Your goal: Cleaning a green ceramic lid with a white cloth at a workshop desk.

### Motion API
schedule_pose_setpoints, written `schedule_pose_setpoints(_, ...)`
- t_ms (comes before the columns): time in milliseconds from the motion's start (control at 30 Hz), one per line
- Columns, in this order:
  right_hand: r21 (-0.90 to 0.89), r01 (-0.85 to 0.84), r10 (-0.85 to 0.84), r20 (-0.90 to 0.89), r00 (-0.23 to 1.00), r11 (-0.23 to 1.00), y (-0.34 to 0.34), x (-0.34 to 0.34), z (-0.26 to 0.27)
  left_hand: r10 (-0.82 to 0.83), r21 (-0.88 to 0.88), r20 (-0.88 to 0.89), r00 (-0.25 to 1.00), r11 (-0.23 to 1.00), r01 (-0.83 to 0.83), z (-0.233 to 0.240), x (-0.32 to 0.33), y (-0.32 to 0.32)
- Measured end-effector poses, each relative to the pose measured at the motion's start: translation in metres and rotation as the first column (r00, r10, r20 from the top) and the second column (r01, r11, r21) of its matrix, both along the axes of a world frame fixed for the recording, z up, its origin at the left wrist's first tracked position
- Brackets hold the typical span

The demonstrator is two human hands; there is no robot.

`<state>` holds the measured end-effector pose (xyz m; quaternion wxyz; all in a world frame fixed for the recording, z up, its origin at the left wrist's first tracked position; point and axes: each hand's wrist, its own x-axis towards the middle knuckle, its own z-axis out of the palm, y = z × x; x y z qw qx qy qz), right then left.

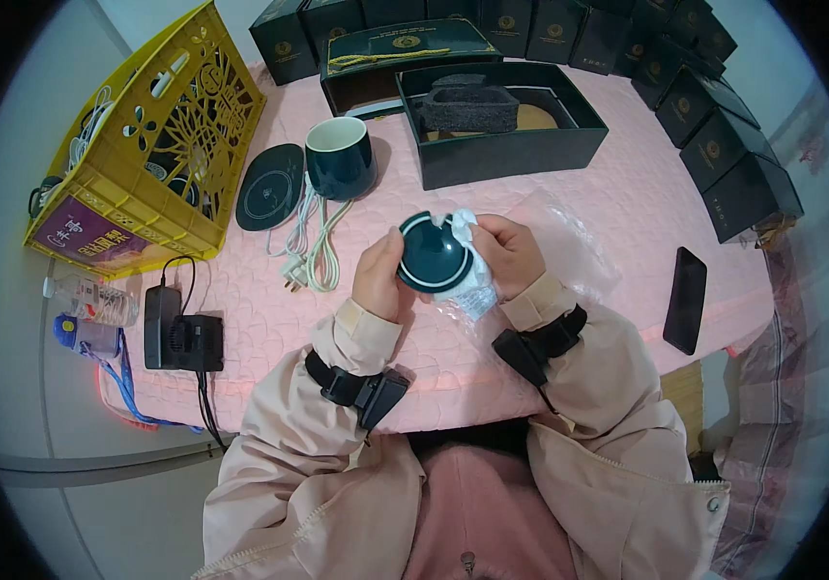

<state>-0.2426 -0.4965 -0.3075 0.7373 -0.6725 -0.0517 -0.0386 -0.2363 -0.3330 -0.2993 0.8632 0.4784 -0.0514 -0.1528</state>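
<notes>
My left hand [379, 272] grips the left edge of a glossy dark green cup lid [434, 252], which has a pale ring and a notch in its rim. On the lid's right side, my right hand [508, 254] pinches a crumpled white tissue or cloth [466, 250] against it. Beyond my left hand stands a dark green mug [342, 163] with a white inside. A round dark cup-warmer plate [270, 187] lies left of the mug. Its coiled white cord and plug [297, 272] rest nearer to me. Clear plastic wrapping [566, 243] is spread beside and under my right hand.
An open dark green gift box [516, 159] holds black foam; its lid [410, 54] sits behind. Several small dark boxes [708, 156] line the back and right. At left are a yellow crate [168, 145], bottles [99, 301] and black adapters [182, 337]. A phone [685, 301] lies right.
</notes>
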Motion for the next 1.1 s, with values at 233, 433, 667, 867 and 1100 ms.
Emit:
schedule_pose_setpoints(233,-0.005,0.060,-0.060,-0.010,0.998,0.998,0.004,-0.004,0.006,-0.087,0.052,-0.035,0.996,0.995,0.089,-0.003,-0.002,0.001)
schedule_pose_setpoints(433,-0.096,0.293,-0.264,0.237,0.935,0.951,0.001,-0.006,0.012,-0.013,0.037,0.014,1.000,0.999,0.012,-0.007,-0.002,-0.004)
schedule_pose_setpoints(667,-0.610,0.314,0.096,0.544,0.834,0.728,0.014,-0.010,0.006,-0.094,0.333,0.137,0.986,0.942,0.044,-0.016,-0.005,-0.004)
schedule_pose_setpoints(867,-0.682,0.223,0.304,0.562,0.769,0.696,0.016,-0.012,0.012,-0.022,0.396,0.135,0.991,0.918,-0.034,-0.012,-0.001,-0.004)
schedule_pose_setpoints(1100,-0.642,0.440,0.016,0.576,0.817,0.628,0.012,-0.010,0.010,-0.165,0.541,0.250,0.954,0.841,0.004,-0.003,-0.007,-0.002)
